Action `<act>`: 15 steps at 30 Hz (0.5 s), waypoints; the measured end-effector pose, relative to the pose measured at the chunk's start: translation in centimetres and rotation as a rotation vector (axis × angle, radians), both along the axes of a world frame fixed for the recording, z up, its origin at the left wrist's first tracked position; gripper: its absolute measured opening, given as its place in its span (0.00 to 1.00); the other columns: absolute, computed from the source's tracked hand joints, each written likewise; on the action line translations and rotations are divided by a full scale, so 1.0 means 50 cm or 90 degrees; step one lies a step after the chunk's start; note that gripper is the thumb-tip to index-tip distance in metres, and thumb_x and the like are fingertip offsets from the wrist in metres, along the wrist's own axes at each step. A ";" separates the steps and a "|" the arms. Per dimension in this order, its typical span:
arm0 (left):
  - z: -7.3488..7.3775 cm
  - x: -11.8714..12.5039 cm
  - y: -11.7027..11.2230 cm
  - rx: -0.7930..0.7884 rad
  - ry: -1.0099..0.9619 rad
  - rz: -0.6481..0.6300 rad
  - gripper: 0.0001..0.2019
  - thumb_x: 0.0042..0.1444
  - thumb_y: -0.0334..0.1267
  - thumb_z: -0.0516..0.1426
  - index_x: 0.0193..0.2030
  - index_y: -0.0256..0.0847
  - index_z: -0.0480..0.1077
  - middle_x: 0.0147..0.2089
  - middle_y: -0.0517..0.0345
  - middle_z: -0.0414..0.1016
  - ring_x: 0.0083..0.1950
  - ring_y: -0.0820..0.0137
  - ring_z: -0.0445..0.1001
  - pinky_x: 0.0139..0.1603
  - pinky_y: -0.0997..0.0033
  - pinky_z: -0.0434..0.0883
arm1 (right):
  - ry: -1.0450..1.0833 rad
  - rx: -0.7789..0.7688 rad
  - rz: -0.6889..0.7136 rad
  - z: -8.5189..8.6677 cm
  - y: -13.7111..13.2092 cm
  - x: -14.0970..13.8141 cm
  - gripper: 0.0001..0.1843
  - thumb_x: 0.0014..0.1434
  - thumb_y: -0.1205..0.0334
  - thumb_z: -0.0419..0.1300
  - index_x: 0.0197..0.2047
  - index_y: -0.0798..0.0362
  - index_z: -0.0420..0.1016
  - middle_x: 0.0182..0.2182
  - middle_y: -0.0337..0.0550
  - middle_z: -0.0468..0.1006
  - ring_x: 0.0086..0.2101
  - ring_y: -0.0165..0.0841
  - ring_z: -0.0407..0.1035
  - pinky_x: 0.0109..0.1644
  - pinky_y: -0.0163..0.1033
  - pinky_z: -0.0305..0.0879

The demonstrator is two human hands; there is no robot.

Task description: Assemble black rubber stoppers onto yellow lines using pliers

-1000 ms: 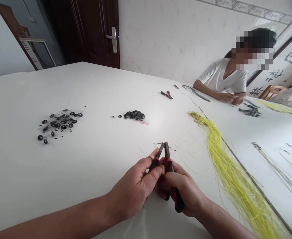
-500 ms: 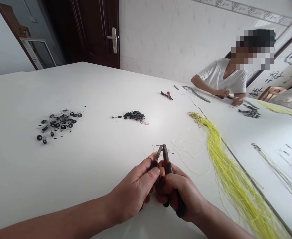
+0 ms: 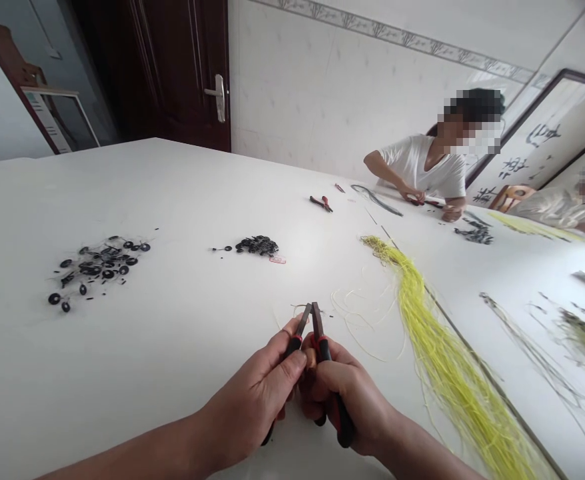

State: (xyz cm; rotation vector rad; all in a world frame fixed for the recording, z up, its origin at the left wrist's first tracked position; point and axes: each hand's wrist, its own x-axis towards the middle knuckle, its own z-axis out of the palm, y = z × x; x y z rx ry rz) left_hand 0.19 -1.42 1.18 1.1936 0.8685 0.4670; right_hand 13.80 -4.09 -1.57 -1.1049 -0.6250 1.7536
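Note:
In my left hand [image 3: 260,390] is one pair of pliers [image 3: 302,323] with black and red handles. My right hand [image 3: 350,393] grips a second pair of pliers [image 3: 318,323], its handles angled down toward my palm. The two sets of jaws point away from me and nearly meet at the tips. A thin yellowish strand sticks out to the left beside the tips; whatever tiny piece sits between the jaws is too small to make out. A small black bit [image 3: 331,316] lies on the white table [image 3: 172,373] just right of them.
A bundle of yellow cords [image 3: 422,320] runs along the right, with loose pale loops beside it. Black ring pieces [image 3: 105,263] are scattered left; a dark pile [image 3: 257,245] sits mid-table. Spare pliers [image 3: 321,203] lie farther back. A co-worker [image 3: 422,167] and another person sit across.
The camera view has turned slightly right and up, so the scene sits farther left and lower. Both hands keep the same hold on the pliers, with their tips still close together.

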 end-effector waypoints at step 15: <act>-0.001 0.000 -0.006 -0.018 -0.034 0.087 0.31 0.44 0.51 0.58 0.57 0.55 0.59 0.48 0.57 0.73 0.59 0.55 0.60 0.53 0.62 0.65 | -0.079 -0.003 0.015 -0.019 0.021 -0.011 0.16 0.26 0.73 0.45 0.24 0.53 0.61 0.06 0.30 0.60 0.09 0.25 0.53 0.12 0.28 0.49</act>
